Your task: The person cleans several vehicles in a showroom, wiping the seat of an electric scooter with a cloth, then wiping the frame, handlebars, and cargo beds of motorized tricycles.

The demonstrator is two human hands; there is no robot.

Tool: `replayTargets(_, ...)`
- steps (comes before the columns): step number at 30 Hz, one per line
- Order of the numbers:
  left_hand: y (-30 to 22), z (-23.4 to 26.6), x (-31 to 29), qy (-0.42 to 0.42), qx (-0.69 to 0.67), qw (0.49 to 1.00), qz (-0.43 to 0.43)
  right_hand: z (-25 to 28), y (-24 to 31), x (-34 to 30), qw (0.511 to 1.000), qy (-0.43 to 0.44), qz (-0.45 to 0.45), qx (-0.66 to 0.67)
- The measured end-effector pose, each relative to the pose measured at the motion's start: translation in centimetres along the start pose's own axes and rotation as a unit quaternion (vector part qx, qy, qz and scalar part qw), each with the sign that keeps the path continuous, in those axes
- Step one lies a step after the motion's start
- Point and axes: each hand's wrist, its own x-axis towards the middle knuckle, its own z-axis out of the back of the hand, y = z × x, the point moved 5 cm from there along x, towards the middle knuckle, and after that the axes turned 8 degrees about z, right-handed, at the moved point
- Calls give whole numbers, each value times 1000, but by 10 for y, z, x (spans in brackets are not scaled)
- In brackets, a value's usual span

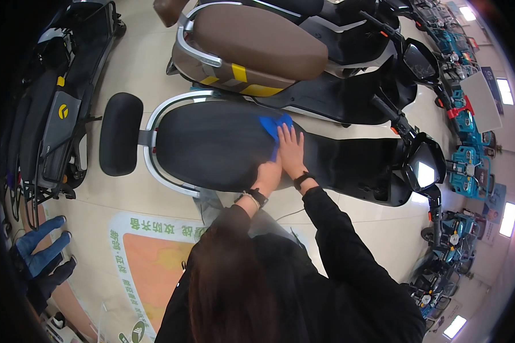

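My left grip (269, 176) closes round the six-o'clock tail of the blue cloth (273, 127), my right grip (292, 153) spread flat over it, at two o'clock on the black seat (212, 146); probably light, limp, easily bunched, it's best held by that tail

I look steeply down through a head-worn fisheye, facing the black scooter seat (212, 146) from close above. My wide, bent view stretches past it to light panels (508, 220) at far right.
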Motion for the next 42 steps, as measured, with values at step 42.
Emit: replayTargets(42, 222, 125, -86, 69, -80, 994, 1, 27, 202, 12, 887, -169, -164, 397)
